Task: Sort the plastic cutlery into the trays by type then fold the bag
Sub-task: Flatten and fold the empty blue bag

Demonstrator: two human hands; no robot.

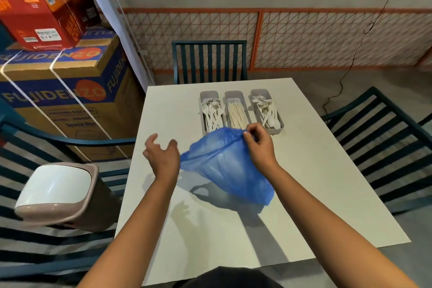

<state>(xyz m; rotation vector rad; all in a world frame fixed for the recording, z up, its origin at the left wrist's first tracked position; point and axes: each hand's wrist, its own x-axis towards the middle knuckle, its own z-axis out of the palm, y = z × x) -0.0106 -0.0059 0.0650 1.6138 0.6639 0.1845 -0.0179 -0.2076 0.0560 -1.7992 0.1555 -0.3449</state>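
Note:
A blue plastic bag (pixel 224 166) hangs in the air above the white table (pixel 315 170). My right hand (pixel 258 142) pinches its top edge. My left hand (pixel 161 154) hovers just left of the bag with its fingers spread and holds nothing. Behind the bag stand three grey trays side by side: the left tray (pixel 211 110) holds white forks, the middle tray (pixel 237 110) holds cream-coloured knives, and the right tray (pixel 267 111) holds white spoons. The bag hides the near ends of the left and middle trays.
Dark teal slatted chairs stand behind the table (pixel 209 61), at its right (pixel 378 138) and at its left (pixel 46 147). A bin with a white lid (pixel 58 192) sits at the left. Stacked cardboard boxes (pixel 60 82) fill the left background. A black cable (pixel 364 37) hangs at right.

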